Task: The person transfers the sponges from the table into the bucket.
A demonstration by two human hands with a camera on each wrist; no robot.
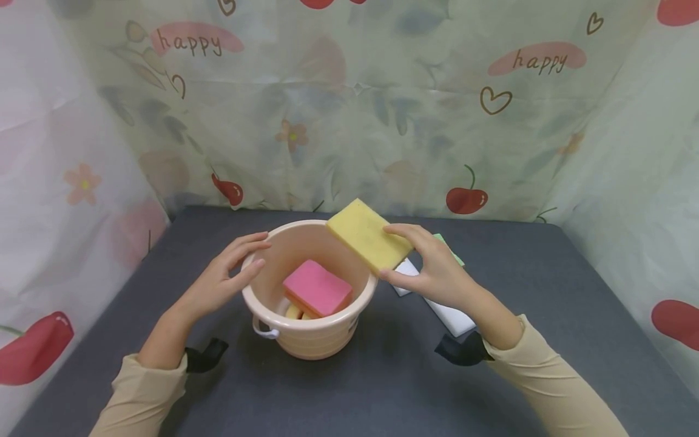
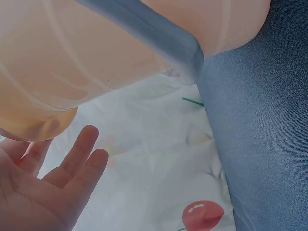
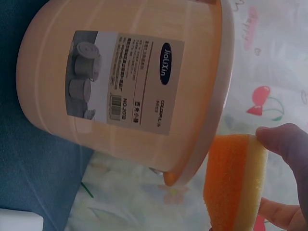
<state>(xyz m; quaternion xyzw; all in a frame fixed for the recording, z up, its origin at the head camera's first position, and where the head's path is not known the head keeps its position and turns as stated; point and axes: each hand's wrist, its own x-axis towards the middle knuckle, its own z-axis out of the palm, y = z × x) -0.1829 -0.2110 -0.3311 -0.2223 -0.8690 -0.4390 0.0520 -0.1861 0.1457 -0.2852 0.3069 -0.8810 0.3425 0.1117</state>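
The right hand (image 1: 437, 267) pinches a two-layer sponge (image 1: 368, 237) at its right end, the thumb on the near edge and the index finger on the far edge. The sponge is held tilted over the right rim of a peach plastic bucket (image 1: 322, 343), its yellow face up; the right wrist view shows an orange layer on the other side. Whether it touches the rim cannot be told.

The left hand (image 1: 226, 273) is at the bucket's left rim, its fingers spread and slightly bent, gripping nothing; whether the fingertips touch the rim is unclear.

The bucket stands upright on a dark counter (image 1: 382, 394). Inside lies a pink sponge (image 1: 317, 286) with an orange lower layer, tilted above some yellow pieces (image 1: 293, 312) that it partly hides. A pale handle (image 1: 266, 332) hangs on the bucket's outer wall, on the near left side. A printed label (image 3: 125, 82) on the wall reads "JiaLiXin" and carries a barcode and pictures of containers.

Beneath the right hand, to the right of the bucket, a white item (image 1: 452, 317) and a green item (image 1: 452, 252) lie on the counter, both partly covered by the hand. Beige sleeves (image 1: 144, 388) cover both forearms. Behind the counter hangs a fabric backdrop (image 1: 355, 152) printed with cherries, hearts and the word "happy".
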